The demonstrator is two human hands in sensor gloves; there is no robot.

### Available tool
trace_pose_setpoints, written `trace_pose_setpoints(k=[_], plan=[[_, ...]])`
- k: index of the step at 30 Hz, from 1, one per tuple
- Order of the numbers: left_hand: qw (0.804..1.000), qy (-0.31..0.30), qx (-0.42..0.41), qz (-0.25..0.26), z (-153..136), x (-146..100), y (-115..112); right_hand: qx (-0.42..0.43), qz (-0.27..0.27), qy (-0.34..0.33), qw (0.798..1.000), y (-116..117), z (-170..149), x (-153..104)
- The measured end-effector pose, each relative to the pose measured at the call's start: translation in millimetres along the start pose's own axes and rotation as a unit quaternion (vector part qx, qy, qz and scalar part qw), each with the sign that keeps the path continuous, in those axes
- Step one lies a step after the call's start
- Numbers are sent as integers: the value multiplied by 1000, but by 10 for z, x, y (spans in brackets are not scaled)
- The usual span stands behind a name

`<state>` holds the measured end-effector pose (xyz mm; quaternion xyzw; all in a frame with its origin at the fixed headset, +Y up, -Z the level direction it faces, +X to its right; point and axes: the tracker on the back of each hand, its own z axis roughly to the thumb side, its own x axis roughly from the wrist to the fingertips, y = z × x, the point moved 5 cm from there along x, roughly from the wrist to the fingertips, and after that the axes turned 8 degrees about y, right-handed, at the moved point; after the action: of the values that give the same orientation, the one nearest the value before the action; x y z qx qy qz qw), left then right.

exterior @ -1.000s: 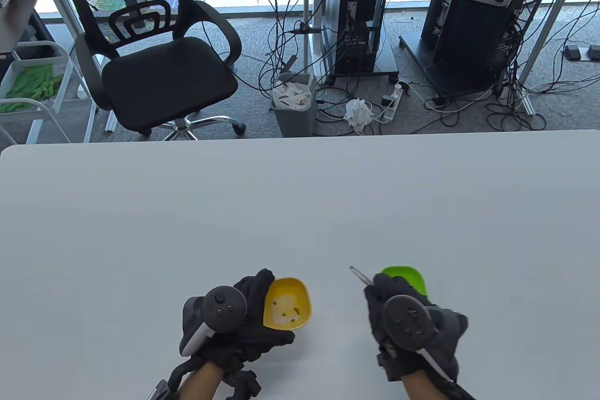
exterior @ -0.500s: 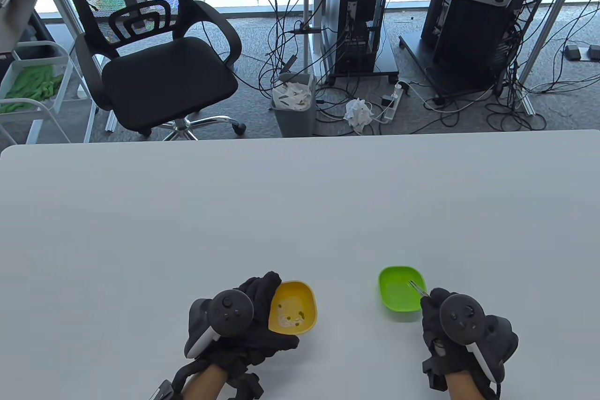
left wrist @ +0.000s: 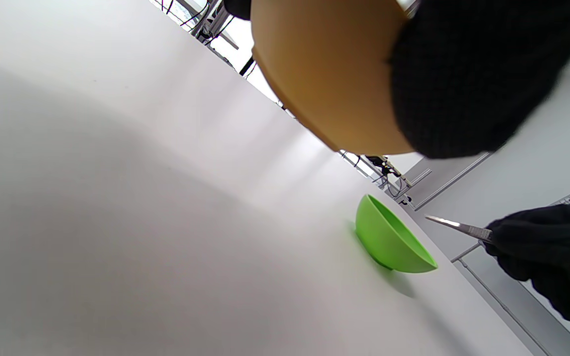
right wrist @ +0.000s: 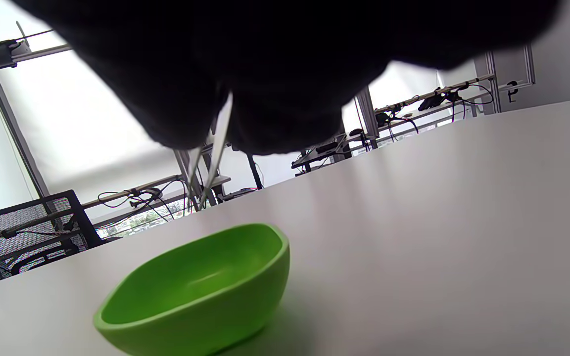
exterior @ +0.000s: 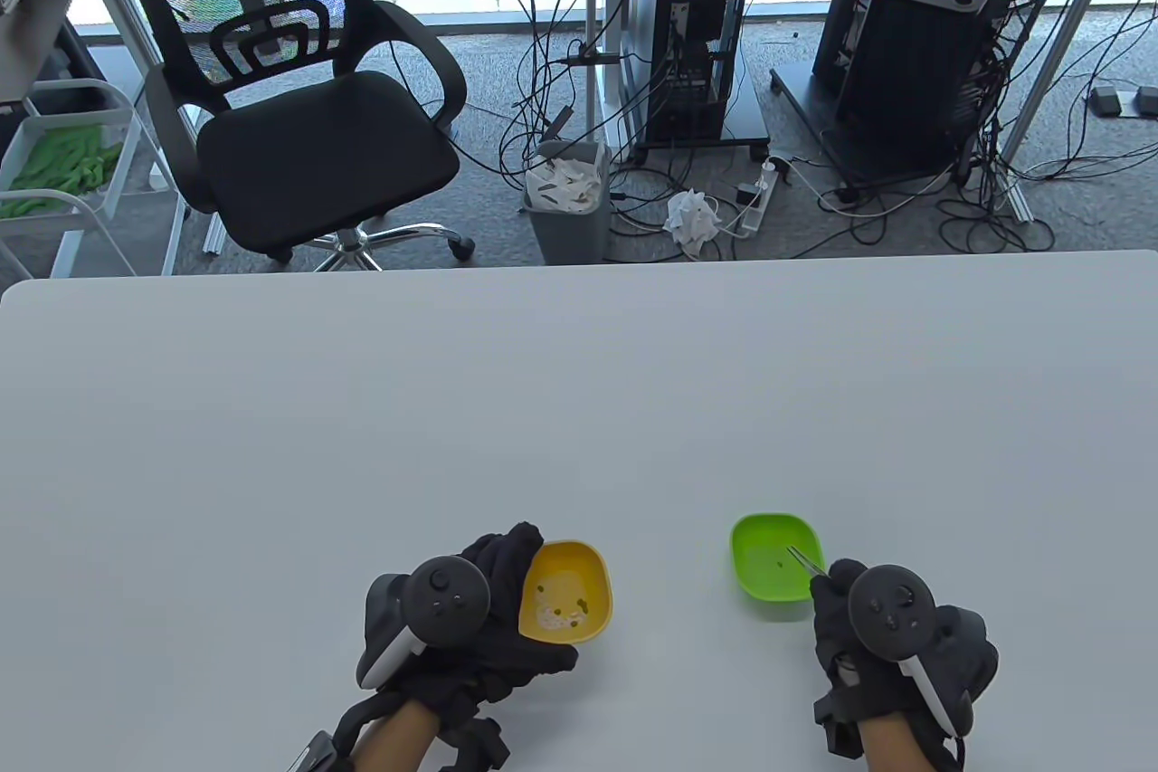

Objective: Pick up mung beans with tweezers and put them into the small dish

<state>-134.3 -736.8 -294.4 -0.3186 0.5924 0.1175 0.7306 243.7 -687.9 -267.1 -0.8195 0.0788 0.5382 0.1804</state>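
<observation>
My left hand [exterior: 488, 618] grips the yellow dish [exterior: 579, 568] by its left side and holds it tilted; pale grains and a few dark mung beans [exterior: 563, 605] lie in it. The dish's underside [left wrist: 324, 74] fills the top of the left wrist view. My right hand [exterior: 868, 627] pinches metal tweezers [exterior: 803, 559], whose tips hang over the green dish [exterior: 755, 546]. One dark bean [exterior: 779, 563] lies in the green dish. In the right wrist view the tweezers [right wrist: 211, 163] hang slightly parted above the green dish [right wrist: 201, 291]. The left wrist view shows the green dish [left wrist: 389, 242] and tweezers [left wrist: 455, 226].
The white table [exterior: 543, 410] stretches far behind the dishes. Beyond its far edge stand an office chair [exterior: 298, 111], a bin [exterior: 567, 202] and computer towers with cables on the floor.
My right hand swung the tweezers from left of the green dish to over it. A dark bean now lies in the green dish. My left hand shifted the yellow dish slightly right.
</observation>
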Motion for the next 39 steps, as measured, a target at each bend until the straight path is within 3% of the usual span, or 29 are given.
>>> trace_pose_setpoints(k=[4,11,14,16,24,39], plan=[[1000,1,-1,0,1,3,2,13,-17,-26,999,-68,138,-64],[1000,0,-3,2,1,9,12,42,-13,-190,981,-126,1332,-529],[1000,-1,-2,2,5,15,9,27,-2,-246,969,-8,1795,-762],[1000,0,-2,0,3,18,0,17,8,-261,965,108,1944,-842],[1000,-4,-2,1,22,31,7,-25,54,-275,960,441,2034,-901],[1000,-4,4,1,22,32,-2,-47,71,-278,957,550,2060,-913]])
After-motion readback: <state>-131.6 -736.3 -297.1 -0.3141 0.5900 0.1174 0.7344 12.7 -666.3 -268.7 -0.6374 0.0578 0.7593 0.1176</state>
